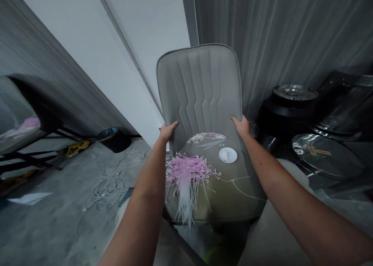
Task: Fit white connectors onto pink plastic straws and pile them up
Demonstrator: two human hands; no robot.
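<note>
floor [58, 227]: black bin [115, 141], tangled pale cable [106, 190], white sheet [29, 198] | right: steel lid [295, 92] atop dark container [287, 120]

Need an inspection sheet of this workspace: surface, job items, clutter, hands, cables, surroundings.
Surface: grey padded chair seat, holding loose pieces.
Job's things: a heap of thin pink-and-white strips, some ends over the front edge; small white pieces near the backrest; round white dish-like item on the seat.
Clutter: white sheet on the floor.
Hands: left hand and right hand grip opposite sides of the backrest.
Cables: pale, cable-like loops tangled on the floor, left.
Surroundings: dark bin and another chair left; round metal lid right.
</note>
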